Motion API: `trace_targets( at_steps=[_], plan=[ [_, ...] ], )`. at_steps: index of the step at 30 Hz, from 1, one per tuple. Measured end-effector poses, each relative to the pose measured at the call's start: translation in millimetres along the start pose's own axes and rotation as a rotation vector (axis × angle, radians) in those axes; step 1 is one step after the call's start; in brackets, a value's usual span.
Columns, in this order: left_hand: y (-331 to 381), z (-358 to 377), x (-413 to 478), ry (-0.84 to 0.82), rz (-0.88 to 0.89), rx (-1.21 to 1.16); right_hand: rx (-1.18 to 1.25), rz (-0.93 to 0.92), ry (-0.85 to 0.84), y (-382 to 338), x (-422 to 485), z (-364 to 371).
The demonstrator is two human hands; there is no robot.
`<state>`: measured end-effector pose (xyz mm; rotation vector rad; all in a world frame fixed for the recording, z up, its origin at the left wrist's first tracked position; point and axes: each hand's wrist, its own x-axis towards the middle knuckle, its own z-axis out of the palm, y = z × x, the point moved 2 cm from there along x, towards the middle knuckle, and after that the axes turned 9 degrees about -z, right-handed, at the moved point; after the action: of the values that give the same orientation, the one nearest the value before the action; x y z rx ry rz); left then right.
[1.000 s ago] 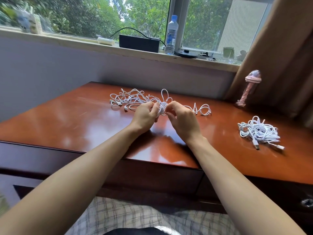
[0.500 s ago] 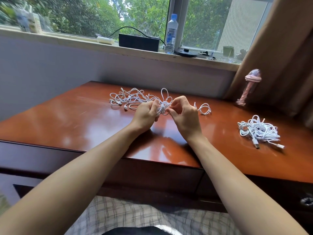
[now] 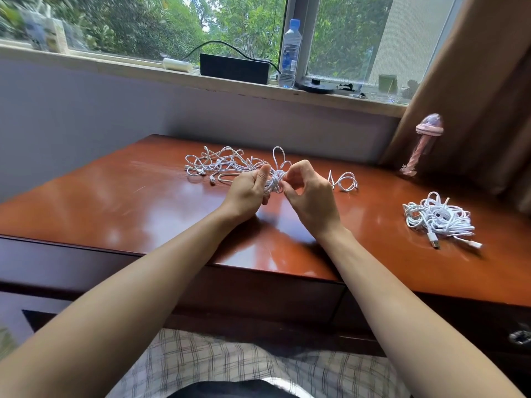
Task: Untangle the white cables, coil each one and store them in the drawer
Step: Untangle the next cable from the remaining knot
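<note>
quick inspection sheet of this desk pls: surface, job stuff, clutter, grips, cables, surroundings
surface: glossy wooden desk top, glare patches, no spill seen
job's things: tangled white cables at the middle back; loosely coiled white bundle lying apart at the right, plugs showing; drawer front looks shut
clutter: pink tube-shaped item at the back right corner
grips: left hand holds the knot of the tangle; right hand pinches a strand beside it
cables: black cord runs to a black box on the sill
surroundings: window sill, water bottle, brown curtain, trees outside
</note>
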<state>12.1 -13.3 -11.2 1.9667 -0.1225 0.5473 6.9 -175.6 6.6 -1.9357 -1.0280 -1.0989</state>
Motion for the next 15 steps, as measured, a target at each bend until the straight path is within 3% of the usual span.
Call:
trace_targets(
  at_steps=[8,15],
  plan=[
    [-0.5,-2.0,0.7,0.041,-0.009,-0.026,0.071,-0.019,0.05,-0.6,3.0,0.9],
    [0.6,-1.8,0.2,0.066,0.02,0.029,0.137,-0.017,-0.041,6.5,1.6,5.8]
  ],
)
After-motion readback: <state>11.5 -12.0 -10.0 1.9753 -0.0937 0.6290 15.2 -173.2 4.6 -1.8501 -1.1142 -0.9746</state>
